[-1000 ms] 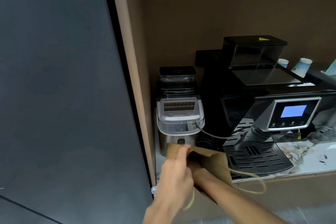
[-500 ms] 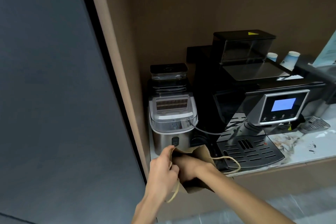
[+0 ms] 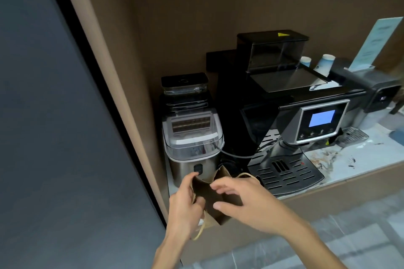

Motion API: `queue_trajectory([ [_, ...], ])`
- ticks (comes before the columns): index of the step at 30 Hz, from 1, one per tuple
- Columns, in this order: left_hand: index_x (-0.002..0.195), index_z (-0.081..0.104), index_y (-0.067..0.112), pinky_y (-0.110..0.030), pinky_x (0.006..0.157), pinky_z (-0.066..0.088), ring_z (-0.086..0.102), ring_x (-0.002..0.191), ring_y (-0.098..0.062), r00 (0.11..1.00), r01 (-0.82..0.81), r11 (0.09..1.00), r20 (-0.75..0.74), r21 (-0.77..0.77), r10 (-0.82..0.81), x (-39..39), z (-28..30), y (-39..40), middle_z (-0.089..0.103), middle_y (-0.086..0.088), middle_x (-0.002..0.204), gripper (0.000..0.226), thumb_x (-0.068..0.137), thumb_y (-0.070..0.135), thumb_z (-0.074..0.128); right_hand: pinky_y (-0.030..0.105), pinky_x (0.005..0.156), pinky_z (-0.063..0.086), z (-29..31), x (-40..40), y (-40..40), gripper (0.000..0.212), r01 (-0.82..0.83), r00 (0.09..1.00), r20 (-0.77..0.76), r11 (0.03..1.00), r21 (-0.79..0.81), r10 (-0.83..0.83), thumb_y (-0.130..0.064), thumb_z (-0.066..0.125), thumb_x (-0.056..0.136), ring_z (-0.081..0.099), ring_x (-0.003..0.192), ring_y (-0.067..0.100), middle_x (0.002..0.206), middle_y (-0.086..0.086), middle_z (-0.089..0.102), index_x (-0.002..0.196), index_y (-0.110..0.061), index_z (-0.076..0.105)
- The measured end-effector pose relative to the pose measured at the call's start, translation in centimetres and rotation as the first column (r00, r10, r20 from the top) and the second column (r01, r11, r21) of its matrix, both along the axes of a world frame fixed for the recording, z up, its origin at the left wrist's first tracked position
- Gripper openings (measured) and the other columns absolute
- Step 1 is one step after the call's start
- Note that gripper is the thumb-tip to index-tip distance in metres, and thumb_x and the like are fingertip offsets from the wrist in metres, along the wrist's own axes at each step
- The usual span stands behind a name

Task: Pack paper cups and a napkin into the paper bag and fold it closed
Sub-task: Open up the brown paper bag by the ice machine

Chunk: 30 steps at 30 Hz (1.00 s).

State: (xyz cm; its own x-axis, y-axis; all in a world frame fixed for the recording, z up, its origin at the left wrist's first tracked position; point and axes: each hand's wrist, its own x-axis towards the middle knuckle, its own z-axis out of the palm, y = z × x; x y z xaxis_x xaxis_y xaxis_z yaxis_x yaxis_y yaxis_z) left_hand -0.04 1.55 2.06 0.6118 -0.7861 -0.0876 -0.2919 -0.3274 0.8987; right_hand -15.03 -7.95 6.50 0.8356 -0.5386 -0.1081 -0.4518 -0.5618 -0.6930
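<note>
- Hands, two: left hand [image 3: 185, 205] grips one brown paper bag [image 3: 213, 199] at its left edge; right hand [image 3: 247, 201] spread open beside it.
- Two white paper cups [image 3: 323, 64] stand far right.

coffee machine [image 3: 290, 120] (screen lit), ice maker [image 3: 192, 144]

paper bag [image 3: 213, 197]: one showing | paper cups: two standing, [image 3: 305, 61] and [image 3: 325, 63] | coffee machine [image 3: 290, 116]: one sitting on the bench [image 3: 360, 159] | ice maker [image 3: 192, 144]: one sitting | sign holder [image 3: 376, 43]: one standing | hands: two showing, left hand [image 3: 185, 207] and right hand [image 3: 247, 203]
</note>
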Motion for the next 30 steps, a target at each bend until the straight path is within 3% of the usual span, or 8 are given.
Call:
queue_trajectory([
  [4,0.129,0.051,0.029,-0.015,0.041,0.042,0.045,0.033,-0.004,0.997,-0.057,0.998,-0.057,0.004,0.058,-0.5,0.0,-0.6,0.045,0.0,0.06,0.061,0.08,-0.008,0.053,0.007,0.061,0.044,0.5,-2.8,2.4,0.023,0.219,0.954,0.206,0.976,0.02,-0.218,-0.053,0.056,0.084,0.059,0.063,-0.003,0.071,-0.014,0.067,0.103,-0.047,0.066],
  [6,0.129,0.05,0.029,-0.015,0.041,0.042,0.045,0.033,-0.004,0.995,-0.075,0.997,-0.06,0.005,0.075,-0.8,0.0,-0.6,0.042,0.001,0.06,0.061,0.081,-0.008,0.053,0.011,0.057,0.039,-0.5,-3.7,3.8,0.03,0.271,0.954,0.128,0.962,0.025,-0.272,-0.064,0.047,0.084,0.049,0.052,0.0,0.058,-0.002,0.056,0.111,-0.056,0.057],
  [10,0.124,0.049,0.034,-0.025,0.048,0.05,0.054,0.038,-0.012,0.993,-0.066,0.998,-0.096,0.008,0.066,-1.5,0.1,-0.2,0.043,0.009,0.052,0.059,0.081,-0.006,0.053,0.025,0.076,0.044,-3.0,-3.8,5.4,0.04,0.311,0.943,-0.139,0.95,0.038,-0.303,-0.076,0.024,0.086,0.051,0.075,0.0,0.069,-0.009,0.054,0.122,-0.064,0.036],
  [13,0.112,0.049,0.036,-0.036,0.048,0.053,0.06,0.041,-0.019,0.993,-0.037,0.999,-0.112,0.024,0.04,-2.2,0.1,0.1,0.042,0.01,0.046,0.054,0.079,-0.006,0.054,0.026,0.081,0.048,-3.7,-3.3,5.6,0.044,0.445,0.893,-0.082,0.896,0.008,-0.443,-0.068,0.025,0.092,0.056,0.087,0.001,0.086,-0.014,0.062,0.099,-0.037,0.056],
  [16,0.097,0.05,0.037,-0.041,0.05,0.05,0.053,0.043,-0.016,0.993,0.015,0.999,-0.114,0.043,-0.01,-3.3,-0.1,0.5,0.039,0.007,0.046,0.044,0.077,-0.002,0.058,0.024,0.066,0.045,-4.4,-3.5,5.3,0.046,0.568,0.821,-0.009,0.819,-0.081,-0.57,-0.064,0.039,0.092,0.057,0.071,0.007,0.064,-0.005,0.058,0.071,-0.026,0.054],
  [23,0.078,0.043,0.034,-0.027,0.051,0.033,0.054,0.068,-0.01,0.909,0.135,0.938,0.337,0.32,-0.246,-3.6,0.0,1.1,0.055,0.011,0.062,0.017,0.071,0.041,0.057,0.012,0.056,0.038,-4.7,-6.5,5.2,0.036,0.643,0.754,-0.051,0.751,-0.148,-0.655,-0.054,0.077,0.071,0.052,0.054,0.004,0.05,-0.008,0.058,0.058,-0.033,0.051],
  [26,0.078,0.044,0.025,-0.026,0.054,0.033,0.049,0.074,-0.008,0.806,0.3,0.903,0.425,0.309,-0.413,-3.4,0.1,0.6,0.05,0.016,0.074,0.016,0.075,0.036,0.055,0.008,0.055,0.035,-3.9,-8.9,4.9,0.031,0.615,0.772,-0.085,0.774,-0.148,-0.63,-0.048,0.082,0.071,0.046,0.048,0.0,0.043,-0.011,0.052,0.063,-0.04,0.053],
  [30,0.069,0.032,0.026,-0.026,0.056,0.033,0.04,0.061,-0.009,0.774,0.516,0.845,0.345,0.144,-0.531,-4.9,0.4,-0.2,0.045,0.009,0.064,0.028,0.077,0.012,0.054,0.001,0.063,0.037,-2.6,-11.7,4.9,0.025,0.606,0.79,-0.038,0.788,-0.103,-0.612,-0.023,0.084,0.075,0.051,0.051,-0.002,0.047,-0.015,0.052,0.098,-0.029,0.076],
])
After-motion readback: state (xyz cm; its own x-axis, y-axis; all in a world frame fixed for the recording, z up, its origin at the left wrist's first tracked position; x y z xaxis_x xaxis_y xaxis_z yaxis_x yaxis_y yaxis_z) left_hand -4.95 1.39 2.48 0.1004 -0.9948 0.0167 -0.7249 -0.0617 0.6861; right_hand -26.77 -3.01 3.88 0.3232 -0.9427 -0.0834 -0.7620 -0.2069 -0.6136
